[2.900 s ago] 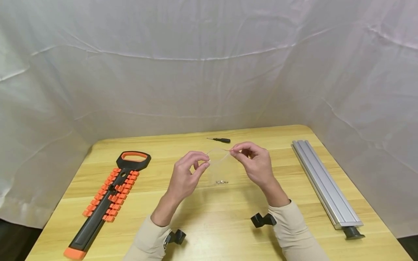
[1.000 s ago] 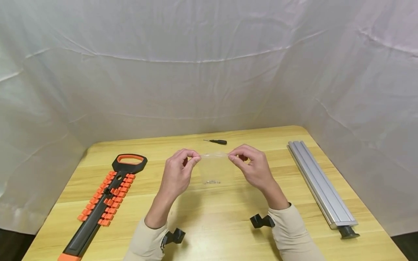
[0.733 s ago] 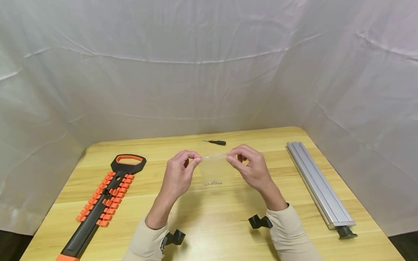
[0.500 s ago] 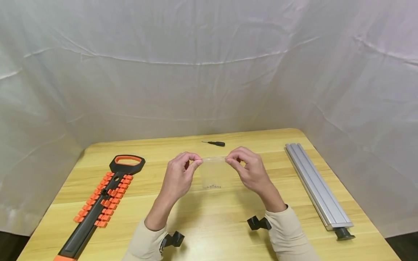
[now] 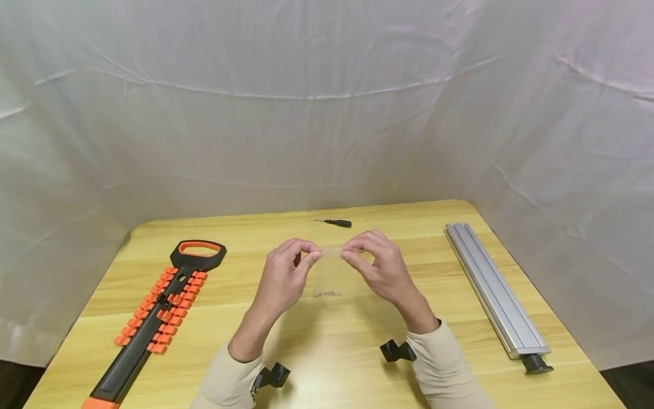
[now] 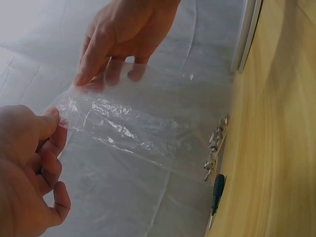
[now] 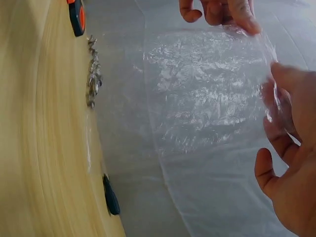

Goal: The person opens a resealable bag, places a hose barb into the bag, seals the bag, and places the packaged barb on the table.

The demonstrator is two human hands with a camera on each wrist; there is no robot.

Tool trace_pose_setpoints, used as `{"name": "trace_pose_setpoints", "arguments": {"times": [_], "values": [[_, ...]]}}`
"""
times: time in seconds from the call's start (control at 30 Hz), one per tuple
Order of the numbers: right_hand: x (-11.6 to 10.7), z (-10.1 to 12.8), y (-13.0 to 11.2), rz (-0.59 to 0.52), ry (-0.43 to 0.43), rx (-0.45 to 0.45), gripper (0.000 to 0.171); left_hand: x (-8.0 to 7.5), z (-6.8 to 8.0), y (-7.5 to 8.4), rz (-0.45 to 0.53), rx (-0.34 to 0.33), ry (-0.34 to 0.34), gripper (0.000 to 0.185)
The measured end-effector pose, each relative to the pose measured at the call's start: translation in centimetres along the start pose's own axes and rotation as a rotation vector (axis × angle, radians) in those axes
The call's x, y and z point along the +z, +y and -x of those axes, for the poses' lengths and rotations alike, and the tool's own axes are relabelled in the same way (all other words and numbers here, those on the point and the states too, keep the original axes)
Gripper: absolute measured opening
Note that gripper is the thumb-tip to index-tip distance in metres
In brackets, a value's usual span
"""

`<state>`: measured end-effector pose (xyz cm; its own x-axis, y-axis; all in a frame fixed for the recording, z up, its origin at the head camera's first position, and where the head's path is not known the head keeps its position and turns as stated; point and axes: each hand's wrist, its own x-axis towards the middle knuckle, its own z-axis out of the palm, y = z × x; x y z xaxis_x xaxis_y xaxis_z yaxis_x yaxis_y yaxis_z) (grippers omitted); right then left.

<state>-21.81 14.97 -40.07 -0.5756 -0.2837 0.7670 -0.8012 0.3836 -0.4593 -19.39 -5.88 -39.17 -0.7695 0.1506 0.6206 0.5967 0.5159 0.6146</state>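
Note:
A clear plastic bag (image 6: 148,123) hangs upright between my hands above the table, its mouth at the top. Small metal screws (image 6: 216,143) lie gathered along its bottom edge; their exact kind is hard to make out. My left hand (image 5: 285,274) pinches the left top corner between thumb and forefinger. My right hand (image 5: 382,266) pinches the top edge further right, its fingertips a short way from the left hand's. In the right wrist view the bag's film (image 7: 202,89) looks creased and shiny, with the metal pieces (image 7: 94,74) at its lower end.
A small black screwdriver (image 5: 337,223) lies behind the hands on the wooden table (image 5: 332,363). On the left lies a black rack with orange clips (image 5: 158,309); on the right, a silver metal rail (image 5: 495,289). Pale cloth (image 5: 317,125) hangs around the table.
Both hands have come closer together along the bag's top edge, the right one moving left. Earlier the mouth was spread wider; the metal pieces have shifted slightly at the bottom.

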Motion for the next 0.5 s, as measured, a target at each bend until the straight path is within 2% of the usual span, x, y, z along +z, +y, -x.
{"name": "trace_pose_setpoints", "arguments": {"times": [0.13, 0.5], "values": [[0.23, 0.01, -0.20, 0.028, -0.019, -0.007, 0.005, 0.00, 0.00, 0.11, -0.005, 0.007, -0.015, 0.011], [0.63, -0.14, -0.95, 0.167, -0.019, -0.043, 0.004, 0.52, 0.19, 0.40, -0.043, 0.022, -0.015, 0.011]]}}
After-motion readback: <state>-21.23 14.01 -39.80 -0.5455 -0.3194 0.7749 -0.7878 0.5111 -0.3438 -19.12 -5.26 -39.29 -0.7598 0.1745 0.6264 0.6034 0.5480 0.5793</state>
